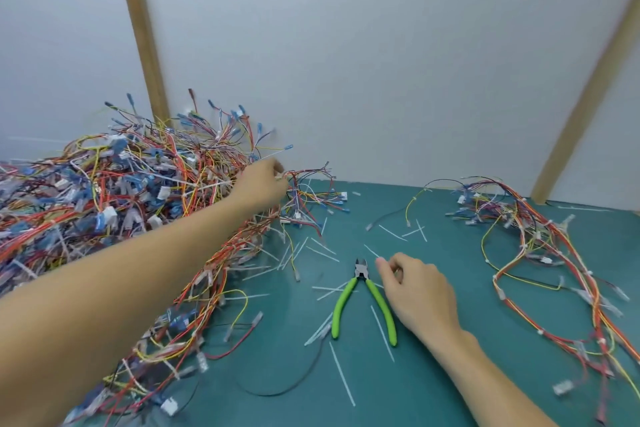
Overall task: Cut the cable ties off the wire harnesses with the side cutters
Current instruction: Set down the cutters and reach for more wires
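The side cutters (363,302) lay on the bench (433,374) just left of the right hand (415,291), untouched, nose pointing away, green handles splayed toward the person. That hand, fingers loosely curled and holding nothing evident, was much the nearer. The left hand (263,184) was stretched far forward, its fingers pinching a wire harness (311,194) at the pile's (121,191) edge.
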Available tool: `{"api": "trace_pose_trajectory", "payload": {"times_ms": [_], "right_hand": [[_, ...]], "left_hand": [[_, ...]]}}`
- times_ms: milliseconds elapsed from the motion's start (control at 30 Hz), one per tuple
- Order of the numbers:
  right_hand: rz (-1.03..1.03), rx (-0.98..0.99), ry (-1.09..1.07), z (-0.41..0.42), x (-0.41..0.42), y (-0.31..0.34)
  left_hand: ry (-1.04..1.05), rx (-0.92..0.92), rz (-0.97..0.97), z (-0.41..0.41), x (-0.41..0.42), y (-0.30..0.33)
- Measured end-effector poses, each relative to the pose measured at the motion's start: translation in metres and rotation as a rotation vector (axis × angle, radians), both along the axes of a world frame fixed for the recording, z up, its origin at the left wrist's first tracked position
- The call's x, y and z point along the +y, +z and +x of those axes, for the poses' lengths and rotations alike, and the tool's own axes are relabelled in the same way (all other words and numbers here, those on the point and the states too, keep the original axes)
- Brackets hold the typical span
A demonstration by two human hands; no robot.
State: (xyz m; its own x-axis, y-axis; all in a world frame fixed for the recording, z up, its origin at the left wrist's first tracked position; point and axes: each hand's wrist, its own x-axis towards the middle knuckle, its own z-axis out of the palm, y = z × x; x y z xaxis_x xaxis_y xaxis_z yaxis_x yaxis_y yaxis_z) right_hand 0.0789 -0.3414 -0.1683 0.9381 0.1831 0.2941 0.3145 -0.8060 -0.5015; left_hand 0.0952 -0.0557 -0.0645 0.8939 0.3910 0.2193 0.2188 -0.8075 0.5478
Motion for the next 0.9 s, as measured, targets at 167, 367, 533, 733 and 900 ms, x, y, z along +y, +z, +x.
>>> {"api": "trace_pose_trajectory", "payload": {"times_ms": [167, 367, 533, 733, 900], "right_hand": [[0.096, -0.07, -0.006, 0.006, -0.001, -0.007], [0.157, -0.122, 0.012, 0.012, -0.003, -0.008], [0.178, -0.108, -0.001, 0.015, -0.003, -0.009], [0.197, -0.089, -0.015, 0.016, -0.003, -0.009], [0.209, -0.091, -0.013, 0.016, -0.004, -0.009]], "left_hand": [[0.096, 0.217, -0.196, 0.042, 0.002, -0.015], [0.128, 0.233, 0.103, 0.066, 0.004, -0.028], [0.229, -0.031, 0.438, 0.074, -0.005, -0.031], [0.17, -0.109, -0.323, 0.08, -0.011, -0.004], [0.242, -0.472, -0.292, 0.088, -0.011, 0.029]]}}
